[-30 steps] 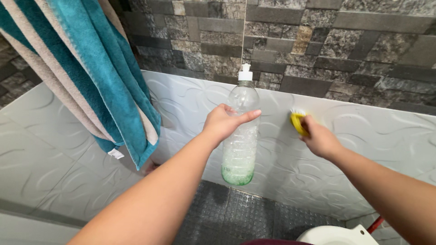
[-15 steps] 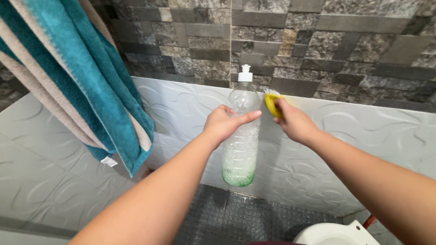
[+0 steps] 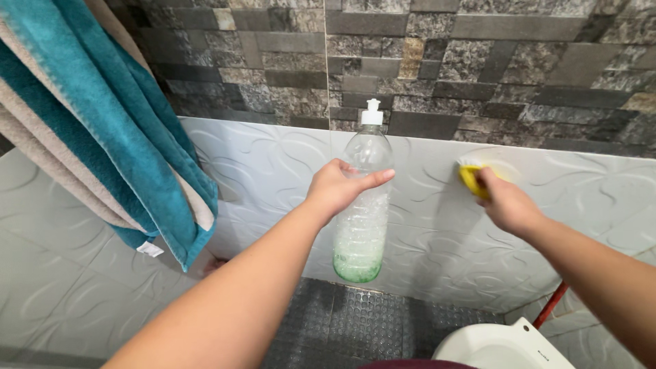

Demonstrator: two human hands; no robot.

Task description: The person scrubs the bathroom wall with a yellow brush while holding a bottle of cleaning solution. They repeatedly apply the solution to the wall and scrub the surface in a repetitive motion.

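My left hand (image 3: 336,188) grips a clear plastic bottle (image 3: 361,225) upright in the air; it has a white push-pull cap and a little green liquid with foam at the bottom. My right hand (image 3: 507,202) is closed on a yellow scrub brush (image 3: 470,175) with white bristles, pressed against the white patterned wall tile (image 3: 437,225) just below the dark stone-look tiles (image 3: 478,61). The brush is to the right of the bottle, apart from it.
A teal and beige striped towel (image 3: 102,130) hangs at the upper left. A white toilet (image 3: 499,348) sits at the bottom right, with a red pipe (image 3: 551,305) beside it. The floor (image 3: 355,328) is dark grey with raised dots.
My right hand has swept the brush along the white tile: left toward the bottle, then back to the right. The left hand and bottle stay put.
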